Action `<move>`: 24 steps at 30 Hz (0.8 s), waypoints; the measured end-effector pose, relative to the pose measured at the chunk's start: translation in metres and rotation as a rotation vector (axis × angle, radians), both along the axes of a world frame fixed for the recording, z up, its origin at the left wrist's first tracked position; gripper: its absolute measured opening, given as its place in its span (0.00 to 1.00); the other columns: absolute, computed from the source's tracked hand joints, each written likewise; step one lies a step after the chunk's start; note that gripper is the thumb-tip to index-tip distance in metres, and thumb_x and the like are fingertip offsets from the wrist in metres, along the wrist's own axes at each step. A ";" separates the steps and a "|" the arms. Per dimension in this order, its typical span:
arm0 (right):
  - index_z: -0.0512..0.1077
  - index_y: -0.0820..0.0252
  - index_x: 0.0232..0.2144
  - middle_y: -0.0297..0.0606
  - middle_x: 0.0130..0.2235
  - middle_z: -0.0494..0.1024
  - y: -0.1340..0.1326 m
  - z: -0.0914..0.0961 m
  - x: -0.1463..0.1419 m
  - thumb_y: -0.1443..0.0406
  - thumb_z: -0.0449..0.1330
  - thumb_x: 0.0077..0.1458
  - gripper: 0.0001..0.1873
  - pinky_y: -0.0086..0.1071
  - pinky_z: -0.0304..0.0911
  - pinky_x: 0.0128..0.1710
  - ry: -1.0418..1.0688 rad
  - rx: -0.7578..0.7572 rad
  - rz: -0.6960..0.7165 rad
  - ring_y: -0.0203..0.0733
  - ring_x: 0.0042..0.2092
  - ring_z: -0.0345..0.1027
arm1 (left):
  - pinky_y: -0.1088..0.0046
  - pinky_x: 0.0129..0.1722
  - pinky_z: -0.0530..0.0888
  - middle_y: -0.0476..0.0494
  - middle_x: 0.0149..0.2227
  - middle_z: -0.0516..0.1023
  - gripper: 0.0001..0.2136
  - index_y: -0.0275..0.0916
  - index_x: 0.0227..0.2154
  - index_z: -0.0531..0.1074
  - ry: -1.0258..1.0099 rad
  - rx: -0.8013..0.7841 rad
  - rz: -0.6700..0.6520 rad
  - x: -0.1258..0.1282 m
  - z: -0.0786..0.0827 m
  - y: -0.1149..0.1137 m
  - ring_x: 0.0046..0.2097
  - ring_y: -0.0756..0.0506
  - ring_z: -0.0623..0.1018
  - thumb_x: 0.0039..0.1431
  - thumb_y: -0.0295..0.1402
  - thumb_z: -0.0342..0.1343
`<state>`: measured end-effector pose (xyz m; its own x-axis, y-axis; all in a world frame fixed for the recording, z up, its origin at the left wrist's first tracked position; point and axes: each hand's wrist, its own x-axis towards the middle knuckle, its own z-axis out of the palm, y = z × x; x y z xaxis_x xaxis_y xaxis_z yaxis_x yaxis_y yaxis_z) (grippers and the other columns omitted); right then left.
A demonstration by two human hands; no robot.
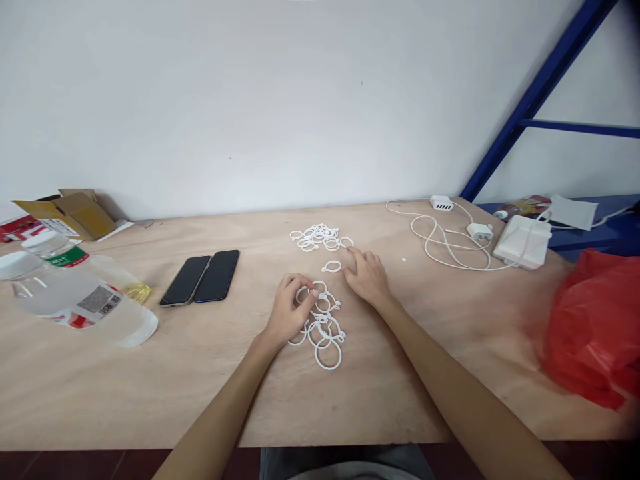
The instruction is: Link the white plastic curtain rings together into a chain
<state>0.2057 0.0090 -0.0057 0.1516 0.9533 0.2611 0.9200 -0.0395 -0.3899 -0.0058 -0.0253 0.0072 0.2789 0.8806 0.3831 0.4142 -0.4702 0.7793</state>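
Note:
White plastic curtain rings, each with a small eyelet, lie in two piles on a wooden table [200, 373]. My left hand [290, 307] rests at the left side of the near pile [327, 330], thumb and fingertips closed on a ring [301, 291] at its upper end. Part of that pile is hidden under the hand. Stretched out to the right, my right hand [367, 275] has its fingers apart and nothing in them. Its fingertips are close to the far pile [320, 235], and its thumb is beside a single ring [331, 267] between the piles.
Two phones [200, 279] lie left of the rings. Clear bottles [95, 300] and an opened cardboard box [85, 212] are further left. On the right are a white cable [430, 247], chargers [480, 231], a white box [523, 241] and a red plastic bag [595, 327].

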 end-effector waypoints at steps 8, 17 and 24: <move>0.74 0.50 0.47 0.41 0.42 0.67 -0.004 -0.006 -0.004 0.65 0.53 0.58 0.16 0.36 0.57 0.50 0.014 0.104 0.357 0.44 0.46 0.60 | 0.66 0.46 0.67 0.44 0.38 0.71 0.05 0.39 0.32 0.71 -0.001 -0.024 0.008 0.001 0.002 0.000 0.44 0.44 0.71 0.58 0.34 0.54; 0.71 0.59 0.28 0.32 0.28 0.66 -0.021 0.025 -0.039 0.61 0.57 0.50 0.07 0.29 0.54 0.27 1.093 -0.212 0.511 0.34 0.28 0.59 | 0.70 0.43 0.69 0.43 0.47 0.73 0.15 0.40 0.49 0.67 -0.197 -0.118 0.140 0.002 -0.005 0.005 0.39 0.48 0.72 0.61 0.38 0.50; 0.69 0.62 0.22 0.31 0.23 0.68 -0.040 0.044 -0.059 0.56 0.60 0.48 0.14 0.27 0.42 0.21 1.327 -0.440 0.590 0.28 0.21 0.51 | 0.73 0.35 0.69 0.49 0.25 0.74 0.10 0.36 0.28 0.71 -0.407 -0.272 -0.046 0.005 0.005 0.000 0.31 0.49 0.73 0.57 0.38 0.53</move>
